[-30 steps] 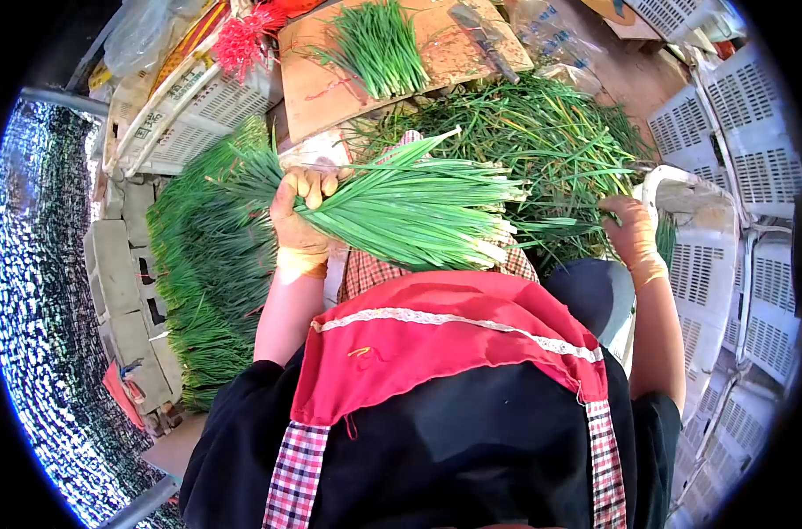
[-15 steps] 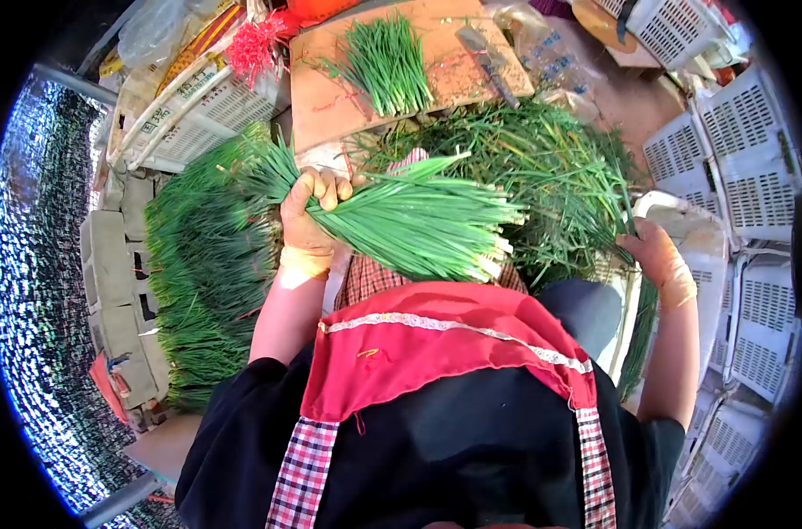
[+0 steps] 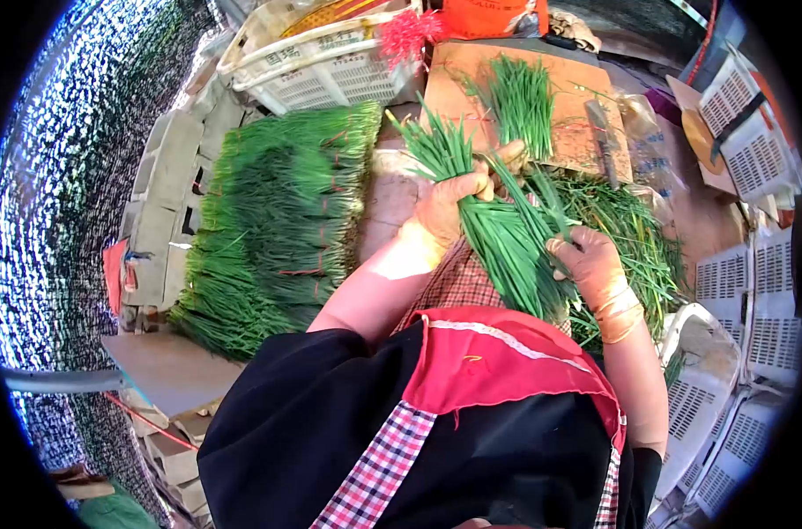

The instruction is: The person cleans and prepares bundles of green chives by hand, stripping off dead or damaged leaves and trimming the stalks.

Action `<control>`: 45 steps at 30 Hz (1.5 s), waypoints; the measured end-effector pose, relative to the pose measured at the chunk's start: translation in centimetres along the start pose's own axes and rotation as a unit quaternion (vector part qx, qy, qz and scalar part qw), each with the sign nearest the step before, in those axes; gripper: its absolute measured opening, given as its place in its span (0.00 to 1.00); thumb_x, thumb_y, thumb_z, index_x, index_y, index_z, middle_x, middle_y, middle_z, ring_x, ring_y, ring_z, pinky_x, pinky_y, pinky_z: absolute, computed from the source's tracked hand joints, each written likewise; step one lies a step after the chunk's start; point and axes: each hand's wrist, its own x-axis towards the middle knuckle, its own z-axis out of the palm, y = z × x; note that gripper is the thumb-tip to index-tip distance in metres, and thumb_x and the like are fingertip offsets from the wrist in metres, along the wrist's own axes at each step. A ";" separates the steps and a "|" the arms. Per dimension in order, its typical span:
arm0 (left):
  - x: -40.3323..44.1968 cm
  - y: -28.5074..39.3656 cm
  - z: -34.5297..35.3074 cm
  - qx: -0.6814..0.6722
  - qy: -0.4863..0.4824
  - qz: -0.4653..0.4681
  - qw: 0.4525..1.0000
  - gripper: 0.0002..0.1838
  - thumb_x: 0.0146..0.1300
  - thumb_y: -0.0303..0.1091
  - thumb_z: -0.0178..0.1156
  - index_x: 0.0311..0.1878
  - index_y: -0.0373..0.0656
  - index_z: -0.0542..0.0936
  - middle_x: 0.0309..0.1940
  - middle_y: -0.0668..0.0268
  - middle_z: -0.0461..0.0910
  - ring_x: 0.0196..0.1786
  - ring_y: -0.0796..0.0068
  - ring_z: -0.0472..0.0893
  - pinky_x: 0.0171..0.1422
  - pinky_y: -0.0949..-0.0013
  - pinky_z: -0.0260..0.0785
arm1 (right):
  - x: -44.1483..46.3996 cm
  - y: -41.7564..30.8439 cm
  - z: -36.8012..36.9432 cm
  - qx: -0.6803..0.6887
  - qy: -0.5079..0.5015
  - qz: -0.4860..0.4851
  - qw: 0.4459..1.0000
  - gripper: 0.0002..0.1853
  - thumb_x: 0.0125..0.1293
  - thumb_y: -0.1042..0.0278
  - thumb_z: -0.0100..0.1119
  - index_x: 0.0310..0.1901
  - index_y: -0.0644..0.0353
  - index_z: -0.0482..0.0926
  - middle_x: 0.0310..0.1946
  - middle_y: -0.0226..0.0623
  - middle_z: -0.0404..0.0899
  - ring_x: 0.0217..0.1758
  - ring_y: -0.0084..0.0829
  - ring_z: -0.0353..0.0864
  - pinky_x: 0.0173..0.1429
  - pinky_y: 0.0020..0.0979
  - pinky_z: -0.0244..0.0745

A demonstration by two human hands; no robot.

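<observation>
My left hand (image 3: 454,201), in a thin orange glove, is wrapped round a thick bunch of garlic chives (image 3: 507,251). The leaves spread out above the fist and the rest slants down to the right across my lap. My right hand (image 3: 590,266), gloved too, pinches a few chive strands against the bunch's right side. Just behind that hand lies a loose, tangled heap of chives (image 3: 626,225). A smaller bunch (image 3: 523,106) rests on the orange-brown board (image 3: 454,75), with a knife (image 3: 600,141) at its right.
Tied chive bundles (image 3: 286,212) are stacked in rows on my left, beside grey blocks (image 3: 163,212). A white crate (image 3: 330,75) with a red plastic tuft (image 3: 410,37) stands at the back left. Several white crates (image 3: 776,282) line the right side.
My view has turned left, so the scene sits further right. My right hand has come from the loose heap at the far right to the bunch, which now points more downward.
</observation>
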 end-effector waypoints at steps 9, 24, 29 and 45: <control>-0.1 -0.9 -0.9 -0.069 0.030 0.009 0.997 0.11 0.56 0.38 0.57 0.23 0.41 0.75 0.29 0.63 0.77 0.47 0.57 0.75 0.62 0.51 0.59 | -0.9 -0.5 -0.4 -0.022 0.003 0.012 1.000 0.14 0.62 0.72 0.54 0.46 0.71 0.73 0.31 0.35 0.77 0.27 0.20 0.76 0.28 0.21 0.72; -0.4 -0.6 -0.5 -0.114 0.090 -0.002 0.989 0.10 0.53 0.37 0.62 0.24 0.44 0.72 0.25 0.65 0.74 0.44 0.60 0.73 0.57 0.55 0.62 | -3.7 -1.3 -0.5 -0.284 0.111 -0.160 0.939 0.41 0.47 0.80 0.61 0.66 0.48 0.58 0.32 0.35 0.75 0.23 0.26 0.73 0.31 0.29 0.71; -0.7 -0.7 0.3 -0.108 0.122 0.019 0.986 0.09 0.53 0.36 0.61 0.24 0.44 0.72 0.29 0.63 0.77 0.44 0.57 0.76 0.54 0.53 0.66 | -1.3 1.1 -0.8 -0.482 0.134 -0.376 0.780 0.35 0.46 0.76 0.60 0.60 0.42 0.67 0.37 0.38 0.76 0.30 0.43 0.76 0.34 0.40 0.73; -0.2 -0.1 0.1 -0.153 0.015 -0.042 0.987 0.36 0.57 0.40 0.57 0.65 0.33 0.57 0.52 0.58 0.71 0.49 0.67 0.73 0.59 0.62 0.65 | -0.6 2.9 -1.3 -0.135 0.161 -0.170 0.963 0.09 0.60 0.74 0.56 0.41 0.65 0.77 0.29 0.33 0.79 0.21 0.16 0.71 0.28 0.18 0.68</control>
